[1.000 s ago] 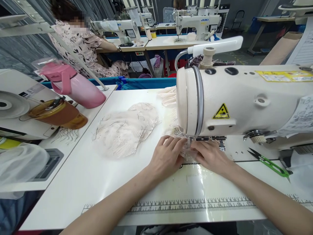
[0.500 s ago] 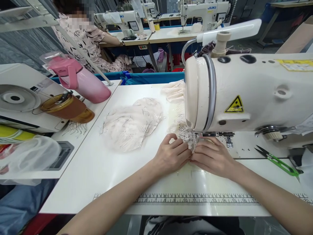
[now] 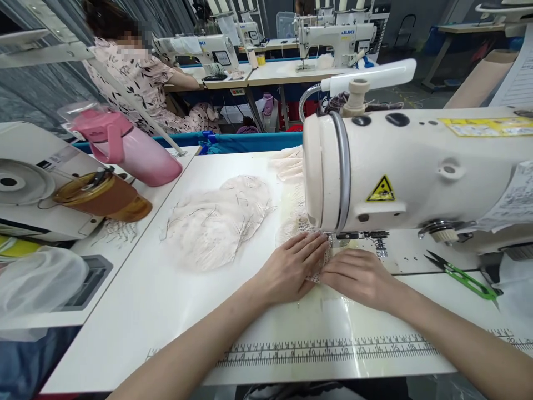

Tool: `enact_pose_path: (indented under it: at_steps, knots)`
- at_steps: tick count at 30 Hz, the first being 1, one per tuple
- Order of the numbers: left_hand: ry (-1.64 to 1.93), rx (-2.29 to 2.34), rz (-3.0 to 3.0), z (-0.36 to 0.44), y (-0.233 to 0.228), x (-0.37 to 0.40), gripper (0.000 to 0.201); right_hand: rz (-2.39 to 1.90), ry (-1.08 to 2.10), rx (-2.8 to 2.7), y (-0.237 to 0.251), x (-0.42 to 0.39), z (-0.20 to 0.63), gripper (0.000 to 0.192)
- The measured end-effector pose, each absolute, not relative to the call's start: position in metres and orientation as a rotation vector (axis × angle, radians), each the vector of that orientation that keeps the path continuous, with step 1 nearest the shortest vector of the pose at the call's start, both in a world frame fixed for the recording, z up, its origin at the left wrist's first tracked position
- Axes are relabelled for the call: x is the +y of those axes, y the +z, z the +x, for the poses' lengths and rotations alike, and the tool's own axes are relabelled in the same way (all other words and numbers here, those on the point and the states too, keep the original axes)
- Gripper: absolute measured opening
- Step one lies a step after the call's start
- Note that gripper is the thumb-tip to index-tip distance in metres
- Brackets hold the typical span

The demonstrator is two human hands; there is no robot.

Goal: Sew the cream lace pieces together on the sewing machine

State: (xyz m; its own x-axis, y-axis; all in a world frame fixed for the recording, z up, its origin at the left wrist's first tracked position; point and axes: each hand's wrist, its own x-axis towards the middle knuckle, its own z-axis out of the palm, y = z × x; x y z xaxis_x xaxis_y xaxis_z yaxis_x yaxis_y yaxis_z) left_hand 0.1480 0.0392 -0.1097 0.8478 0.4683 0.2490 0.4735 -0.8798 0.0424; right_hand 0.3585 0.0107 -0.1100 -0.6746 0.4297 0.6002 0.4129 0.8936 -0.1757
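Observation:
My left hand (image 3: pixel 287 268) lies flat over a strip of pale lace fabric (image 3: pixel 325 256), its fingers stretched toward the needle area. The fingers of my right hand (image 3: pixel 360 276) are pressed together on the lace's near edge, their tips partly hidden. Both hands are just in front of the white sewing machine (image 3: pixel 410 172), whose head hides part of the cloth. Beyond the machine's left side, the gathered cream fabric (image 3: pixel 288 165) continues on the table. A loose cream lace piece (image 3: pixel 216 222) with dark thread ends lies left of my left hand.
Green thread snips (image 3: pixel 468 279) lie right of my right hand. A printed ruler (image 3: pixel 325 351) runs along the table's front edge. To the left are a pink bottle (image 3: pixel 141 155) and an amber cup (image 3: pixel 104 197). A person (image 3: pixel 129 83) sits beyond, near other sewing machines.
My left hand has gone from curled fingers to lying flat on the lace. My right hand has drawn slightly back from the presser foot. The whole view has shifted a little.

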Motion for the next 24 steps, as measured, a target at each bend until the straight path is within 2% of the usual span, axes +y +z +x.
enact_pose_path:
  at_steps: [13, 24]
  knots:
    - [-0.293, -0.834, -3.039, 0.143, -0.1, 0.048, 0.056, -0.602, -0.028, -2.388, -0.116, 0.013, 0.35, 0.01]
    - [-0.291, -0.902, -2.948, 0.15, -0.105, 0.039, 0.055, -0.742, 0.023, -2.433, -0.125, 0.011, 0.365, 0.017]
